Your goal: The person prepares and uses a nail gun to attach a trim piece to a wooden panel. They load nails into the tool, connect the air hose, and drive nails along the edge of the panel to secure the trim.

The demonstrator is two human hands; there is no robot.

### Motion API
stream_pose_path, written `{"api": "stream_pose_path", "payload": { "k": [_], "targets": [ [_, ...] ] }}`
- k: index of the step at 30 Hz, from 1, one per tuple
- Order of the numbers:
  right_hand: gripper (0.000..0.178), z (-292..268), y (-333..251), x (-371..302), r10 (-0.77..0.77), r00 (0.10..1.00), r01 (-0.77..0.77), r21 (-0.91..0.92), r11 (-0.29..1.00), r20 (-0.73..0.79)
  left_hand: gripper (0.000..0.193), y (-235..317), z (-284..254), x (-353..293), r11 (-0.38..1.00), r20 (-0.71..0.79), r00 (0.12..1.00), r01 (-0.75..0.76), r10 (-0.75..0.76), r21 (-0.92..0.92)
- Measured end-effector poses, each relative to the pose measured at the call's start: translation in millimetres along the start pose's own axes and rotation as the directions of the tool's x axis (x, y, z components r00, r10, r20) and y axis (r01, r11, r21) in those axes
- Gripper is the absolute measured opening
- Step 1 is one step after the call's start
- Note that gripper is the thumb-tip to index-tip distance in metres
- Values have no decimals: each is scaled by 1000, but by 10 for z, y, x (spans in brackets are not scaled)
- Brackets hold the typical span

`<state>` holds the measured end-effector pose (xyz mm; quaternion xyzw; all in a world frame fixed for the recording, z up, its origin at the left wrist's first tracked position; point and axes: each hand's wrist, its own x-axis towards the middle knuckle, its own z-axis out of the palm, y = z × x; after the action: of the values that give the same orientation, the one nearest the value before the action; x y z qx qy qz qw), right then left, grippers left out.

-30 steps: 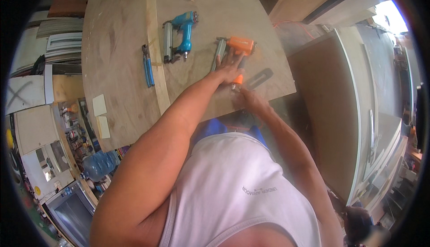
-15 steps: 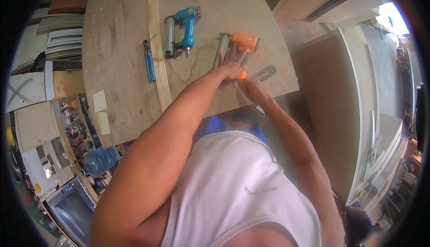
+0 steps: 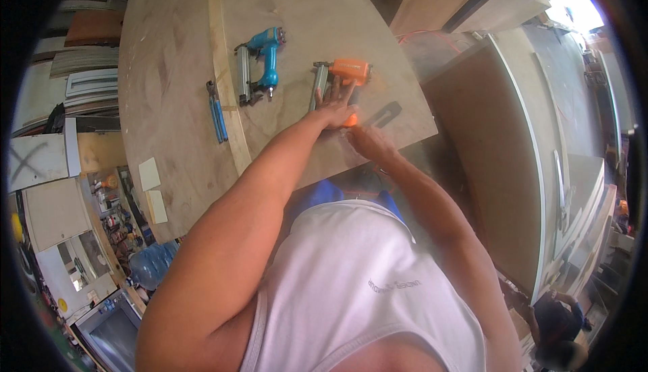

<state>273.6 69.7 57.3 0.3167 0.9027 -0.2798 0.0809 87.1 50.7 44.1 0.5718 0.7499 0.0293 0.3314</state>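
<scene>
An orange nail gun (image 3: 352, 70) lies on its side on the wooden worktable, its grey magazine pointing toward me. My left hand (image 3: 332, 110) grips it across the handle, fingers reaching up to the orange body. At the handle's bottom end, my right hand (image 3: 370, 142) is closed; whatever its fingers hold is hidden. Just beyond that hand lies a dark grey slotted piece (image 3: 386, 114). To the left is a teal nail gun (image 3: 268, 68), touched by neither hand. Farther left rest blue-handled pincers (image 3: 217, 114).
The worktable (image 3: 175, 48) has a pale wood strip (image 3: 221, 55) running across it. Two cream pieces (image 3: 149, 174) lie near its left edge. A large panelled cabinet (image 3: 486, 156) stands at the right. A water bottle (image 3: 150, 264) is at lower left, another person (image 3: 559, 321) at lower right.
The view has shifted, so the tabletop things appear lower and farther left. Both hands stay at the orange nail gun. The person at lower right shows more fully.
</scene>
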Motion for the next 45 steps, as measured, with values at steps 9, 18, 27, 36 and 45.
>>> {"api": "stream_pose_path", "payload": {
  "k": [9,18,27,36,45],
  "targets": [
    [37,-117,-14,-84,27,1000,-27,73,997,5,83,-57,42,-8,1000,-2,1000,-19,19,-6],
    [38,70,-59,-101,88,996,-81,271,959,-11,81,21,-5,1,1000,56,998,16,-17,4],
    [37,-9,69,8,-26,999,21,249,968,19,84,-29,-16,16,1000,24,1000,-2,2,-2],
    [38,161,-55,-64,64,996,-40,328,944,-61,84,14,16,18,1000,40,999,26,-27,14],
    [39,203,-106,-69,127,990,-93,419,903,-53,83,-17,19,6,999,45,999,15,-17,41]
  ]
}}
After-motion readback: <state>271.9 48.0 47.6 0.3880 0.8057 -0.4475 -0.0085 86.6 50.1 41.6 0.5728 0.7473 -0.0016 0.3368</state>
